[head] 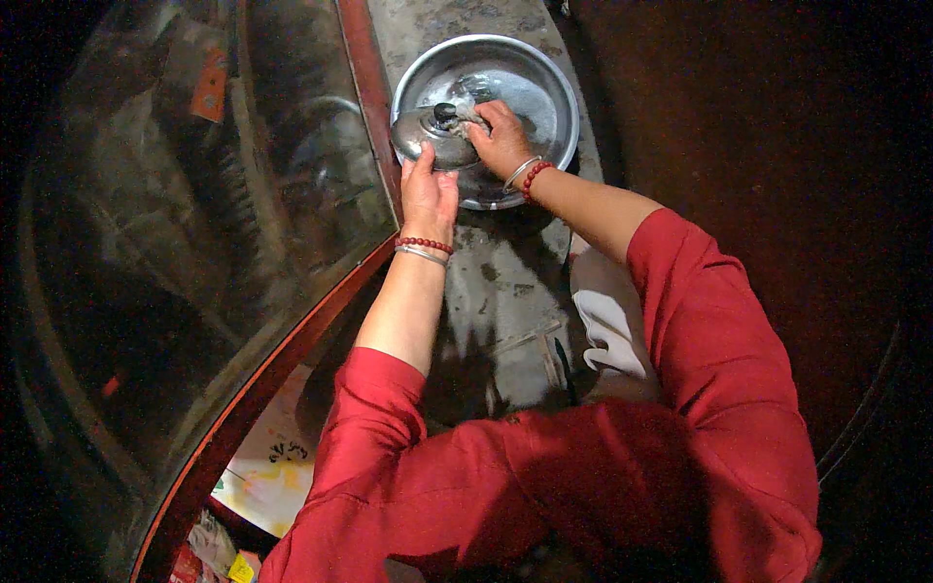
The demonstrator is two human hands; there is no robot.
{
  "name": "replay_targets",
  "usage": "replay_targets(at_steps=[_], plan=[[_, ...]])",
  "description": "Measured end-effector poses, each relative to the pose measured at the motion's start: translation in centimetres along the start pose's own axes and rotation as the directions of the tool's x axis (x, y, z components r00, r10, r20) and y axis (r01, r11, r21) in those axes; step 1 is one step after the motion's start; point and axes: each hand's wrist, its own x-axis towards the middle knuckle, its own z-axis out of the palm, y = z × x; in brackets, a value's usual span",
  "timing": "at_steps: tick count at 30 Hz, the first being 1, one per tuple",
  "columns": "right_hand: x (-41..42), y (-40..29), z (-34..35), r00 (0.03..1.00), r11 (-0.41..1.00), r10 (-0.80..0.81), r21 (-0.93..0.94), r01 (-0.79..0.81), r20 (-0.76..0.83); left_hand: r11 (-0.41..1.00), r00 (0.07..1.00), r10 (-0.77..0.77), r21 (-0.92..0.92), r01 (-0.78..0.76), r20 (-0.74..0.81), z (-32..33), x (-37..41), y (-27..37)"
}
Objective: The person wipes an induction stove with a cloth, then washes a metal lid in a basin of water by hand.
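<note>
A round metal basin stands on a grey surface at the top middle, with what looks like water in it. My left hand holds a metal pot lid by its near edge, over the left part of the basin. The lid is tilted and has a black knob on top. In my right hand is a pale wet cloth, pinched between the fingers and pressed against the lid beside the knob. The underside of the lid is hidden.
A dark glass-like panel with a red frame runs along the left, its edge close to the basin and my left forearm. The grey worn surface extends below the basin. Bags and a printed sheet lie at the lower left.
</note>
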Motion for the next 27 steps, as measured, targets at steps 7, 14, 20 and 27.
replay_targets(at_steps=[7, 14, 20, 27], plan=[[-1.0, -6.5, 1.8, 0.966, 0.967, -0.247, 0.086, 0.24, 0.083, 0.988, 0.998, 0.027, -0.155, -0.019, 0.051, -1.9, 3.9, 2.2], [1.7, 1.8, 0.4, 0.987, 0.987, 0.163, 0.002, -0.163, 0.002, 0.991, 0.994, 0.02, -0.134, -0.005, 0.112, 1.1, 0.5, 1.9], [0.7, -0.8, 2.1, 0.96, 0.971, 0.213, -0.068, -0.228, -0.179, 0.993, 0.995, 0.026, -0.113, -0.015, 0.098, 0.8, 0.9, 2.0], [-0.4, -6.9, 1.7, 0.983, 0.971, -0.149, -0.174, 0.166, 0.106, 0.979, 0.988, 0.132, 0.144, -0.143, 0.079, 0.0, 2.6, 2.6]])
